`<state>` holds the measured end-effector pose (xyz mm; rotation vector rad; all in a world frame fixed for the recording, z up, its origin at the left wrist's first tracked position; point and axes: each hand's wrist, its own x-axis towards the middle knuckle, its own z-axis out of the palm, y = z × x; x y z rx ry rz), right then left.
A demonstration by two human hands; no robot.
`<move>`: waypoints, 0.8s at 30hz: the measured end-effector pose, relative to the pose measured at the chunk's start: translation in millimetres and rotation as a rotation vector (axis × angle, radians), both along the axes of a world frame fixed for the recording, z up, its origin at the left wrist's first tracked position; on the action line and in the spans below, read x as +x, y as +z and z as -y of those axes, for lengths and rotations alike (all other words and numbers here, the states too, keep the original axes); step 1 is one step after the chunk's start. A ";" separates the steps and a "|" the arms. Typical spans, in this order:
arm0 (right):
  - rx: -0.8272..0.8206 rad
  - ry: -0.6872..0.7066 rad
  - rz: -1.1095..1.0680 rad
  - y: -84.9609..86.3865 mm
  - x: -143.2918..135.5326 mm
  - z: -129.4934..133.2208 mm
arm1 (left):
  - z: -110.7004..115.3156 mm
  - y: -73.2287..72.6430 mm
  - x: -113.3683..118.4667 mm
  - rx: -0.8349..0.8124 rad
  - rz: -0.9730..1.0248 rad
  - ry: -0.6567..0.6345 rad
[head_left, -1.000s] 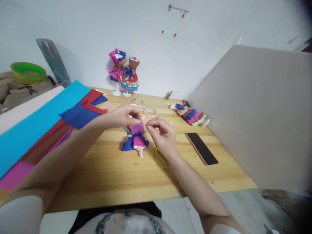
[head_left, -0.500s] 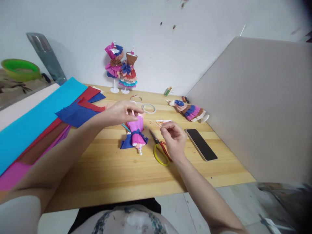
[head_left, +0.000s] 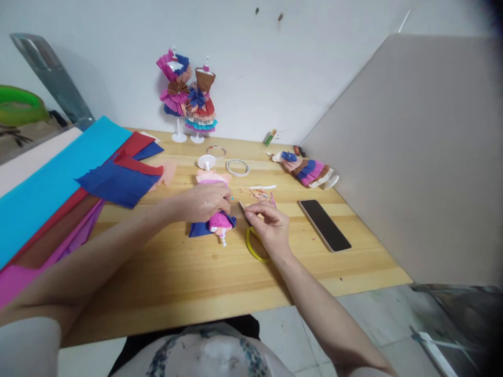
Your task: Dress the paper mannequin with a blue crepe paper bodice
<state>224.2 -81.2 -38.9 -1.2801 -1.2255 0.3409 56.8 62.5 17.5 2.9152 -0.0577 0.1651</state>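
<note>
A small dress form in a magenta paper dress [head_left: 220, 220] lies on the table with its white round base [head_left: 206, 162] away from me and a blue paper piece [head_left: 199, 229] beside it. My left hand [head_left: 206, 201] is over the middle of the dress, its fingers closed; what they grip is hidden. To the right, my right hand [head_left: 270, 224] is closed in a pinch above the yellow-handled scissors [head_left: 252, 248] and covers part of them. Whatever is between its fingertips is too small to make out.
Coloured paper sheets [head_left: 58, 180] cover the left side. Two dressed forms [head_left: 175, 94] stand at the wall. Tape rings [head_left: 237, 167], paper scraps [head_left: 261, 194], a phone [head_left: 324, 225] and another dressed form [head_left: 308, 170] lie around; a grey panel [head_left: 408, 157] borders the right.
My left hand has moved down onto the dress, and its fingers have closed. My right hand has shifted slightly left, over the scissors. The view has shifted a little.
</note>
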 end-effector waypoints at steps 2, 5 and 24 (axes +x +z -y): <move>-0.011 0.021 0.039 0.6 -0.7 -0.5 | -2.5 -0.3 -0.9 -0.003 0.007 0.000; -0.028 0.044 0.068 0.6 -2.7 -1.6 | -3.2 -1.6 -0.9 -0.016 0.037 0.030; -0.029 0.183 0.356 -2.6 -0.1 1.6 | -10.2 -1.6 -1.2 -0.061 -0.083 0.096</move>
